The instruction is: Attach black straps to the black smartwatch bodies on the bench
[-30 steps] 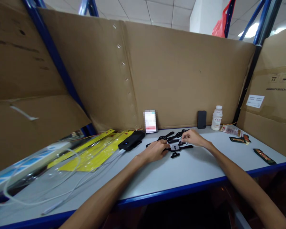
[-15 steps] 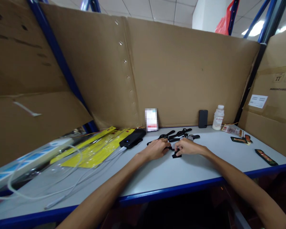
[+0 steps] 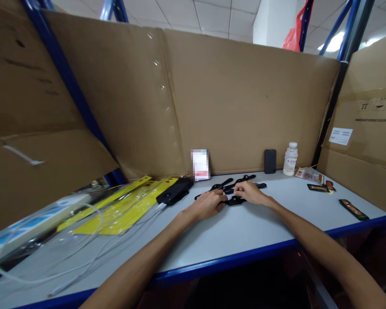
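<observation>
Low over the tabletop, my left hand (image 3: 210,203) is curled round the left end of a black two-handled tool that looks like a spokeshave (image 3: 235,201). My right hand (image 3: 248,192) sits just above and behind the tool's middle, with thumb and fingertips pinched together. Whatever is between those fingertips is too small to make out. Behind my hands lie several more black spokeshaves (image 3: 225,182), partly covered by the hands.
To the left are a black power bank (image 3: 175,191) with a white cable, yellow blister packs (image 3: 116,214) and a power strip (image 3: 28,227). A lit phone (image 3: 200,165), a dark phone (image 3: 270,162) and a bottle (image 3: 290,159) stand along the cardboard wall (image 3: 212,103). Flat dark packets (image 3: 354,209) lie right.
My right hand has lifted slightly up and back from the tool, exposing more of its middle. The left hand keeps its hold. The whole view has shifted a little.
</observation>
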The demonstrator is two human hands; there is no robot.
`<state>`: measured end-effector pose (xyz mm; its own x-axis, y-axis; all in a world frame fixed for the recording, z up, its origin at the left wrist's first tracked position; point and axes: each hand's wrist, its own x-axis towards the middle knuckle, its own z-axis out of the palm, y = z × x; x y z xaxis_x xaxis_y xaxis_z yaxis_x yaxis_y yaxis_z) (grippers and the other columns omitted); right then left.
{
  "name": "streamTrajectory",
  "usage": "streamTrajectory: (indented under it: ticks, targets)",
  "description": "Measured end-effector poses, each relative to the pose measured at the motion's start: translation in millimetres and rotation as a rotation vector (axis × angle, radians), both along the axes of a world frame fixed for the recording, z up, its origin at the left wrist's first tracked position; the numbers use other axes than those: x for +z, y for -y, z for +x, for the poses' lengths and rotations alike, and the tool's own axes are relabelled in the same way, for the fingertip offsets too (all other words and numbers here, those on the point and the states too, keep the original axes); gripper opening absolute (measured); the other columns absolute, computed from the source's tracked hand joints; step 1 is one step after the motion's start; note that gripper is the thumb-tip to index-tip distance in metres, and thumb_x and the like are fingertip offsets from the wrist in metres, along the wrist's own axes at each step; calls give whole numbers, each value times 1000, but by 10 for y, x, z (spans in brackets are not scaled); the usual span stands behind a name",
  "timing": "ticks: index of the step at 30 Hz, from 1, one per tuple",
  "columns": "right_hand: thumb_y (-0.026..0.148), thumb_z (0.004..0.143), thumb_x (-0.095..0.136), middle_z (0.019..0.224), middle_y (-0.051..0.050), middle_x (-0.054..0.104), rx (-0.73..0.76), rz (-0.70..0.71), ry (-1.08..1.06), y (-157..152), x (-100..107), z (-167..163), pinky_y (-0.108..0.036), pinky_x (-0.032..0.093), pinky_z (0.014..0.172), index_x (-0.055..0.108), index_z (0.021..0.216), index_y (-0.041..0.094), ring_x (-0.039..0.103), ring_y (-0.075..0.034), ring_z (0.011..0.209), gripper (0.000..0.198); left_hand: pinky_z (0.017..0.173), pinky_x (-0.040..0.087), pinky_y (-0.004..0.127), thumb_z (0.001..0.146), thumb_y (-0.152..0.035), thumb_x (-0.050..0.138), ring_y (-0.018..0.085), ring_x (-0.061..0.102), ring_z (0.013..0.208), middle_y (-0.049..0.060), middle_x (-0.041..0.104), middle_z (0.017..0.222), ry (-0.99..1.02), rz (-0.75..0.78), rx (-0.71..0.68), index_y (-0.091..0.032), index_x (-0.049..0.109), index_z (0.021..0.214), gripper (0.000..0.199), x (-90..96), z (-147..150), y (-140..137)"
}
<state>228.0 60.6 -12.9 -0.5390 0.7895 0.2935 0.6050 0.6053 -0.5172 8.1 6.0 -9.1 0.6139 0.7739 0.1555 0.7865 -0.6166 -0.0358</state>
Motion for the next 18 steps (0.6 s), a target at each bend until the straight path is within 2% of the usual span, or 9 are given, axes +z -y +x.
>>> streamTrajectory:
  ticks: [5, 7, 10, 15, 18]
  targets:
    - [26, 95, 61, 76, -2, 71, -158, 105, 33, -69, 126, 138, -23, 34, 64, 77, 96, 17, 59, -14, 70, 19, 82, 53, 34, 96, -19, 51, 26, 66, 103, 9, 67, 111, -2, 3, -5, -22, 70, 114, 27, -21, -14, -20]
    - [28, 98, 57, 87, -6, 76, -258, 163, 115, -80, 202, 262, -24, 36, 67, 77, 100, 18, 64, -16, 78, 23, 81, 53, 34, 95, -18, 51, 26, 65, 103, 10, 67, 112, 2, 3, -9, -22, 70, 115, 28, -21, -15, -21]
    - [27, 97, 55, 95, -11, 77, -355, 152, 304, -85, 280, 448, -25, 38, 70, 78, 100, 18, 68, -20, 87, 24, 81, 53, 34, 95, -18, 51, 26, 65, 103, 10, 67, 112, 12, -9, -9, -22, 70, 115, 29, -22, -14, -20]
    - [24, 91, 64, 98, -12, 77, -296, 82, 408, -89, 278, 556, -25, 40, 71, 79, 95, 19, 69, -22, 91, 17, 81, 52, 33, 95, -19, 51, 26, 65, 103, 10, 67, 112, 15, -17, -6, -22, 70, 116, 29, -22, -15, -20]
    - [29, 87, 69, 98, -11, 77, -250, 43, 451, -52, 246, 513, -26, 40, 68, 79, 91, 19, 69, -23, 88, 15, 80, 52, 33, 95, -18, 51, 26, 66, 102, 10, 67, 112, 10, -15, -1, -22, 70, 115, 29, -16, -15, -15]
